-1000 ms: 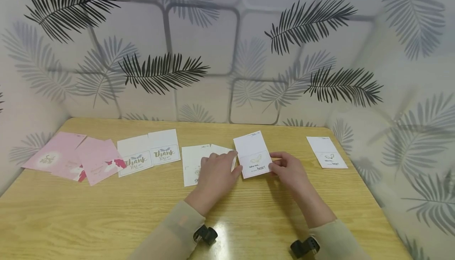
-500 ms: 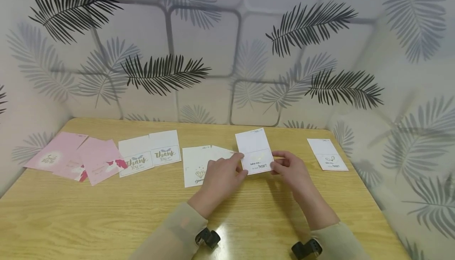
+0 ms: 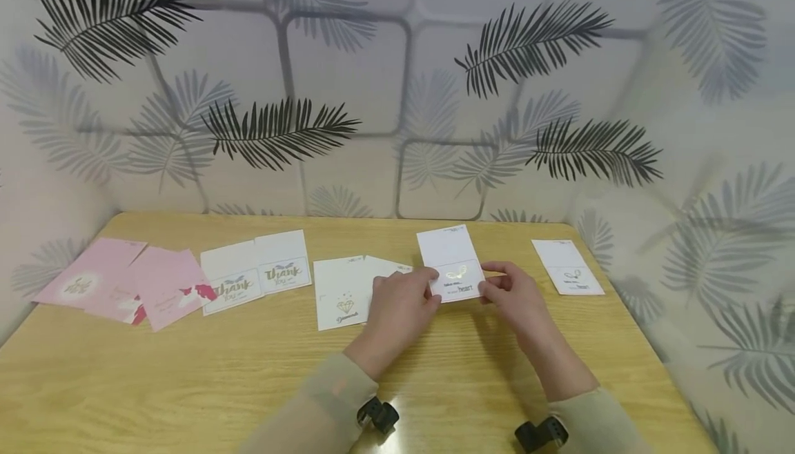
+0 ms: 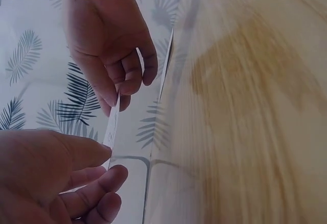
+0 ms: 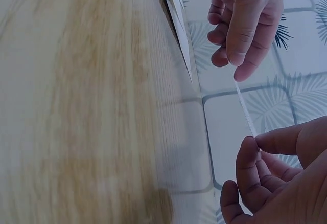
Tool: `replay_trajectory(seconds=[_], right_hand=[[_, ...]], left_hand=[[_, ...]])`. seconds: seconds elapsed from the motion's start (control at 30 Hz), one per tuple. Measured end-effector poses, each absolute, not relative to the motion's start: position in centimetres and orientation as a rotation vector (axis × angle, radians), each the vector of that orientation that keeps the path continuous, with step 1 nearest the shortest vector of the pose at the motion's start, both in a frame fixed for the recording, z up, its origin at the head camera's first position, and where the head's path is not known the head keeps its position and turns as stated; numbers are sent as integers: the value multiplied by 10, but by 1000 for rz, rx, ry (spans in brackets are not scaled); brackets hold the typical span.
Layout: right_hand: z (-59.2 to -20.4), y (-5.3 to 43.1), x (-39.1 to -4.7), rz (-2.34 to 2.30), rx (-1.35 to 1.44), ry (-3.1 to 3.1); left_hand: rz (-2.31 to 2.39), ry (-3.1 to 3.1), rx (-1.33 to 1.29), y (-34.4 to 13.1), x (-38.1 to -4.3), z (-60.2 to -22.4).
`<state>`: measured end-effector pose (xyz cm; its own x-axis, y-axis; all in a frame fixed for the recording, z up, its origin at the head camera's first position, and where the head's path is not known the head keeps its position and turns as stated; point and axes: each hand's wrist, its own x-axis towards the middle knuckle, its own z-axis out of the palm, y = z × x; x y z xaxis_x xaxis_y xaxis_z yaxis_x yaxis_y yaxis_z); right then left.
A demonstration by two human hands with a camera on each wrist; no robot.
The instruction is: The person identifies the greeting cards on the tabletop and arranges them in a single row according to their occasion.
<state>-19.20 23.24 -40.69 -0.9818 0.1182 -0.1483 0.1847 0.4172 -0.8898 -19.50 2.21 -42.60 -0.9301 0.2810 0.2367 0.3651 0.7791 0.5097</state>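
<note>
The left hand [image 3: 400, 306] and right hand [image 3: 514, 299] each pinch one side of a white heart card [image 3: 452, 254], held up between them above the table [image 3: 186, 385] and so not yet laid down. Well to the left of the left hand, the pink cards [image 3: 170, 292] and Thank You cards [image 3: 282, 264] seem already grouped; nearer it lies a diamond card [image 3: 335, 292], beside another card [image 3: 388, 265] whose print I cannot make out behind that hand. A second heart card [image 3: 566, 264] lies apart, right of the right hand.
</note>
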Motion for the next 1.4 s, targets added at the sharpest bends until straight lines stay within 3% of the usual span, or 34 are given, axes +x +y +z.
replay_trajectory(seconds=[1.4], right_hand=[[-406,315,-202,-1221,294,2947]], left_hand=[[-534,-2912,-599,122,-213,-424]])
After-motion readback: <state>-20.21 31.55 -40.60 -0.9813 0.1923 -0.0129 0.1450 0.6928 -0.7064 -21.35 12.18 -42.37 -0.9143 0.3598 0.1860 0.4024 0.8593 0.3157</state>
